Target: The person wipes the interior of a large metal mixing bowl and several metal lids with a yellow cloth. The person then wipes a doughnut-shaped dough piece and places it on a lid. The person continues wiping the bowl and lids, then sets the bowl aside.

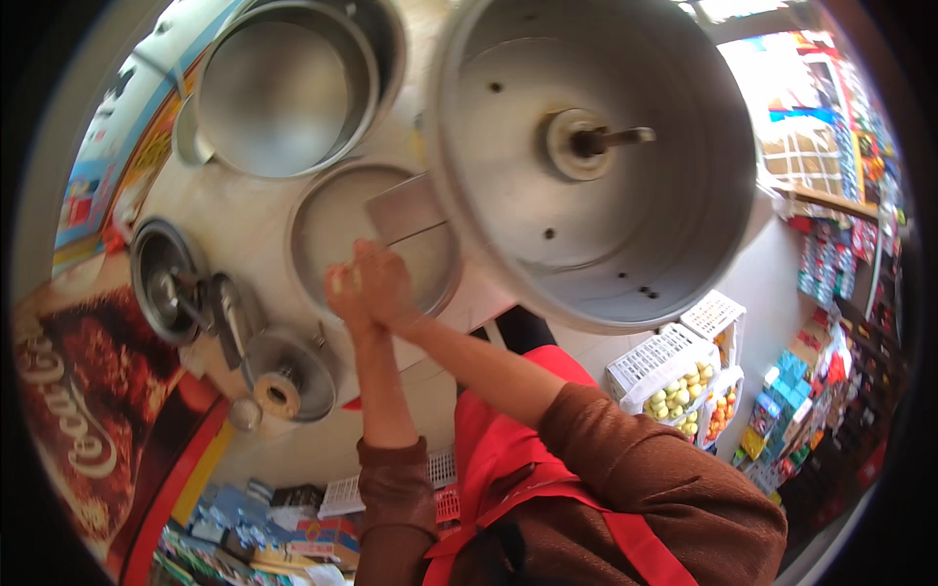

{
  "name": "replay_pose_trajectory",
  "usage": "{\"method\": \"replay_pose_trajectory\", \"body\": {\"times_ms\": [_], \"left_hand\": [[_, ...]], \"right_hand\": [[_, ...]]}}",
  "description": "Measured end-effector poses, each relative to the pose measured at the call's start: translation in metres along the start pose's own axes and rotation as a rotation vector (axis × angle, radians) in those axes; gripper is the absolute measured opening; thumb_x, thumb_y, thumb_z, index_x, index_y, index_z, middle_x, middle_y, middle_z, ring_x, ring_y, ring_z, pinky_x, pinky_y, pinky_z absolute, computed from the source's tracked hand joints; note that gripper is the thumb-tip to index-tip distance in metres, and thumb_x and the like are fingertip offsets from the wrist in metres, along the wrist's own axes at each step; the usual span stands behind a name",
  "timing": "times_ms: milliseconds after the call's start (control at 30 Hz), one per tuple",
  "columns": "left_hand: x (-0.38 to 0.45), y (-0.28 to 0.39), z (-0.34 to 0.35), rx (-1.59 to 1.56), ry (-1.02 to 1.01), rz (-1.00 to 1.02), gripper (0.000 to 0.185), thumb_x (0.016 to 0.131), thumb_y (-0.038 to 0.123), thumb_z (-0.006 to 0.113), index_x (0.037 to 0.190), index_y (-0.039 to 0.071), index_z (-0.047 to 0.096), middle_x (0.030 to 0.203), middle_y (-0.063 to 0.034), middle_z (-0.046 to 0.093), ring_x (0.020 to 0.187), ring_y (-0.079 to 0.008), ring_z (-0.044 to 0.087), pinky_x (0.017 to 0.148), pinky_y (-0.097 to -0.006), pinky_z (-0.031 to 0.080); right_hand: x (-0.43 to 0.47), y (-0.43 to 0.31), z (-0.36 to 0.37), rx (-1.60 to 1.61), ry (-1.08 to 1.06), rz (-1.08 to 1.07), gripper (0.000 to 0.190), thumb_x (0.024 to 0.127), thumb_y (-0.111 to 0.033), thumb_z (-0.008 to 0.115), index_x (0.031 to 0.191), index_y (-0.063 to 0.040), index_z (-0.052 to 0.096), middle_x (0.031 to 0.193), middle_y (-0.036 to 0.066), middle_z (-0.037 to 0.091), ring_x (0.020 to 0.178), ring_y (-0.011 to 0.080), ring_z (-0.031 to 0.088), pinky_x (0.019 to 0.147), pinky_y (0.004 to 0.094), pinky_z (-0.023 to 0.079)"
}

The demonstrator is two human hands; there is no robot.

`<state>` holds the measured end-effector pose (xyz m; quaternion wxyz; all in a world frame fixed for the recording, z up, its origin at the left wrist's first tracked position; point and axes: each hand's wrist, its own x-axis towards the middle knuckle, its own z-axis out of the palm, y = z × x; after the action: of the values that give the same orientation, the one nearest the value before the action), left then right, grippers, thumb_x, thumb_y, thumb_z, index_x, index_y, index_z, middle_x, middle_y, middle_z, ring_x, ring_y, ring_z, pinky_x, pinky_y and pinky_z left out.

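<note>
My left hand (346,294) and my right hand (385,284) are pressed together over a round metal basin (296,242). Pale bits show on the fingers; whether anything lies between the palms is hidden. The basin seems to hold a pale, cloudy liquid or batter, though blur makes this unclear. Just beyond my fingertips, a flat metal chute (407,211) juts out over the basin. It comes off a large metal drum (506,183) with a central shaft (619,138) inside.
A large metal pot (275,95) stands behind the basin. To the left are a metal bowl (157,249) and a metal dish (311,381) bearing a ring-shaped part (278,395). A Coca-Cola printed surface (95,395) lies lower left. White crates (652,359) of fruit stand on the floor at right.
</note>
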<state>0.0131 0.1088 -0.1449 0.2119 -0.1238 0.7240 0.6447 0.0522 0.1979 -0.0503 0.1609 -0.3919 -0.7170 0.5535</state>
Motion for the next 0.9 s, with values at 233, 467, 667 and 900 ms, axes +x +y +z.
{"method": "replay_pose_trajectory", "body": {"times_ms": [233,467,667,900], "left_hand": [[-0.048,0.043,0.046,-0.236,0.07,-0.068,0.006,0.092,0.011,0.059,0.097,0.008,0.057,0.086,-0.0003,0.055,0.079,-0.0154,0.055,0.069,-0.0325,0.049],[-0.024,0.068,-0.071,-0.398,0.286,0.018,0.011,0.093,0.011,0.062,0.098,0.014,0.053,0.091,-0.0004,0.052,0.085,-0.0172,0.062,0.072,-0.0364,0.057],[-0.03,0.089,-0.186,1.341,0.495,0.292,0.041,0.082,0.027,0.074,0.119,0.014,0.062,0.129,-0.0113,0.052,0.12,-0.0306,0.048,0.105,-0.0517,0.036],[-0.029,0.119,-0.128,1.154,0.423,0.648,0.057,0.082,0.025,0.073,0.137,0.017,0.058,0.145,-0.0194,0.038,0.137,-0.0376,0.03,0.114,-0.0523,0.024]], "right_hand": [[0.011,0.024,-0.018,0.269,-0.232,0.203,0.034,0.106,-0.03,0.047,0.089,-0.004,0.061,0.085,0.006,0.06,0.075,0.0165,0.05,0.071,0.032,0.043],[-0.001,0.046,-0.048,0.405,-0.228,0.222,0.03,0.104,-0.036,0.052,0.11,-0.006,0.057,0.095,-0.003,0.057,0.091,0.0068,0.048,0.083,0.023,0.039],[0.021,0.053,-0.061,0.401,-0.175,0.397,0.034,0.102,-0.039,0.055,0.115,-0.008,0.061,0.103,0.001,0.067,0.095,0.0093,0.06,0.082,0.0251,0.044],[0.108,-0.034,0.009,1.026,-0.303,0.641,0.046,0.101,-0.042,0.056,0.124,-0.003,0.053,0.11,0.018,0.068,0.094,0.0226,0.068,0.073,0.0347,0.054]]}}
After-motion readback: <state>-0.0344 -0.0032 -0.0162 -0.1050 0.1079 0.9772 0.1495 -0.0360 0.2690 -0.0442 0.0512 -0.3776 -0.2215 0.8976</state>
